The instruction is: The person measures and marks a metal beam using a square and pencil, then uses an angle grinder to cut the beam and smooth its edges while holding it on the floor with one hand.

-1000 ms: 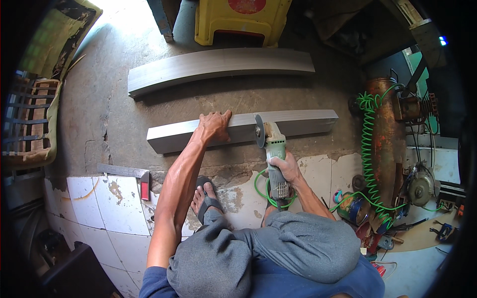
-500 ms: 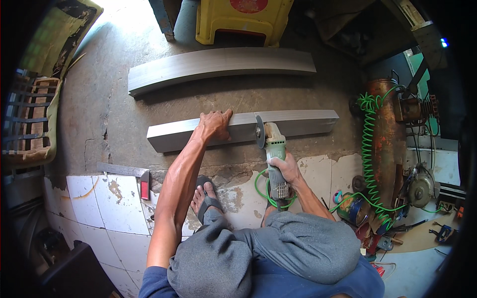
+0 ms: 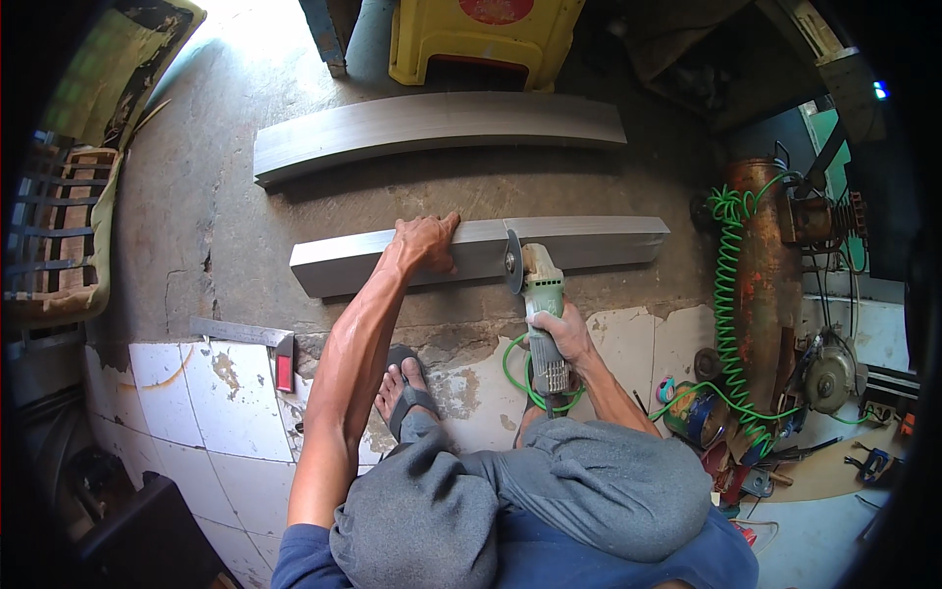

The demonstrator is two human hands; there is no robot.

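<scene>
A long silver metal bar (image 3: 599, 241) with a box-like section lies crosswise on the floor in front of me. My left hand (image 3: 428, 245) grips it left of its middle, fingers over the top edge and thumb on the near side. In my right hand (image 3: 563, 332) is a green and grey angle grinder (image 3: 546, 293), its body pointing away from me. The thin grinder disc (image 3: 514, 261) stands upright against the bar's near face and top edge, where a fine line crosses the top. No sparks show. The right fingers are partly hidden under the grinder.
A second silver bar (image 3: 442, 130) lies beyond, below a yellow plastic stool (image 3: 481, 44). A try square (image 3: 240, 333) rests on the left. To the right stand a rusty tank (image 3: 760, 265), a coiled green hose (image 3: 724, 285) and a mitre-saw-like disc machine (image 3: 830, 381). My sandalled foot (image 3: 407, 393) is close by.
Almost nothing differs. Both hands, the grinder and the bar hold the same places; the view has shifted only very slightly.
</scene>
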